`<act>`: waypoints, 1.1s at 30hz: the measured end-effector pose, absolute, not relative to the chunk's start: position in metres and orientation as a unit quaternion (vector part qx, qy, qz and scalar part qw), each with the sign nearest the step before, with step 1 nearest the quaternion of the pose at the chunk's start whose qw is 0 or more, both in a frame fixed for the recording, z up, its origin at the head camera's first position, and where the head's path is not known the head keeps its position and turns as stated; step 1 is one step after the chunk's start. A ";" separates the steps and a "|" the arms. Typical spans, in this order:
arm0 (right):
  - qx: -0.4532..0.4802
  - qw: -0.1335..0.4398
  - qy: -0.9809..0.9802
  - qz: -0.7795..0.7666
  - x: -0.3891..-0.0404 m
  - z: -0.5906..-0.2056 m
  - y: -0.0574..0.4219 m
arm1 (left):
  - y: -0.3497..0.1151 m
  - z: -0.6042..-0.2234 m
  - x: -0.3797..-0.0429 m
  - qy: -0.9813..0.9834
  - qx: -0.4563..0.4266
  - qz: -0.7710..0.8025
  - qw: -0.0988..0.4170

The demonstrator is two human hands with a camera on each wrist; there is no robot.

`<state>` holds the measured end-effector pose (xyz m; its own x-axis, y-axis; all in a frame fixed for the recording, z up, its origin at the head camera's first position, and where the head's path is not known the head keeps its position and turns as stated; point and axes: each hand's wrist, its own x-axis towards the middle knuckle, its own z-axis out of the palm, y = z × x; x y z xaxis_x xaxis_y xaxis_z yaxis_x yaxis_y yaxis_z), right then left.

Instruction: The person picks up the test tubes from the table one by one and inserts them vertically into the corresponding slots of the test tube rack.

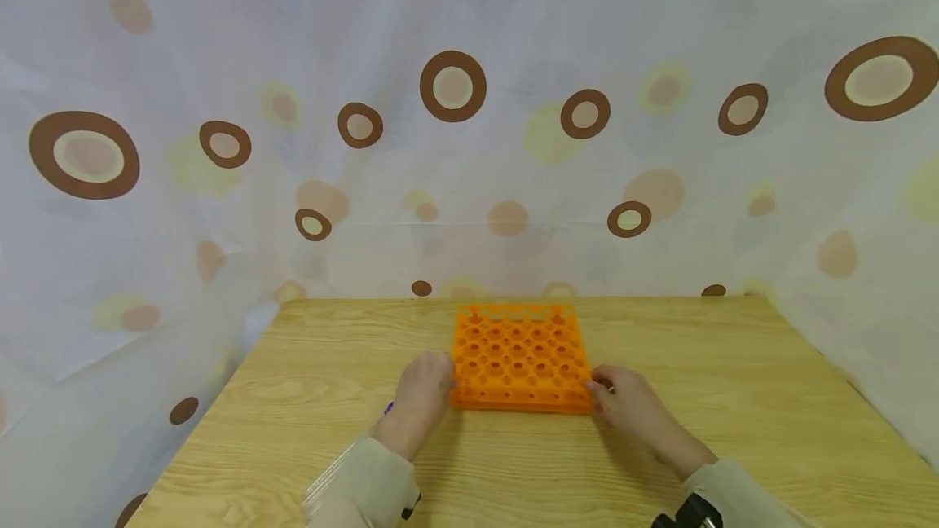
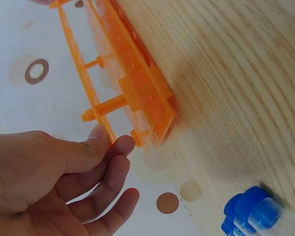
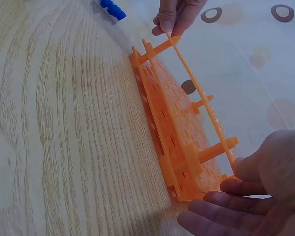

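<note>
An orange plastic test tube rack (image 1: 517, 357), its top plate full of round holes, is at the middle of the wooden table. My left hand (image 1: 425, 389) pinches the rack's top plate at its left end between thumb and forefinger; in the left wrist view the other fingers of that hand (image 2: 83, 182) curl loosely below. At the right end my right hand (image 1: 627, 402) pinches the same plate, with its remaining fingers (image 3: 226, 216) stretched beside the rack. The lower plates and pegs of the rack (image 3: 177, 132) show from the side. No tubes stand in its holes.
Several clear tubes with blue caps (image 2: 255, 211) lie on the table to the left, mostly hidden behind the left forearm in the head view. Wooden tabletop (image 1: 734, 398) spreads around the rack. A white curtain with brown circles (image 1: 513, 145) hangs behind and at both sides.
</note>
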<state>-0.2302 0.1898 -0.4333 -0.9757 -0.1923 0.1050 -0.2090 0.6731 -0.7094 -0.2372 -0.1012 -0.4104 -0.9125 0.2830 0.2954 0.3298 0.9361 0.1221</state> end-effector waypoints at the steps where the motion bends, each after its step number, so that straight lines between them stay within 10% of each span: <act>1: 0.113 0.007 -0.915 0.388 -0.229 -0.432 0.192 | -0.100 -0.410 -0.236 -0.973 -0.160 -0.087 0.141; 33: 0.137 -0.029 -0.914 0.380 -0.177 -0.436 0.227 | -0.086 -0.418 -0.187 -0.954 -0.212 -0.086 0.192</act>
<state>-0.1771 0.2266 -0.4365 -0.9607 -0.2730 0.0509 -0.2288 0.6741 -0.7023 -0.1867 -0.0859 -0.4181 -0.8365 0.3717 0.4026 0.4378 0.8952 0.0832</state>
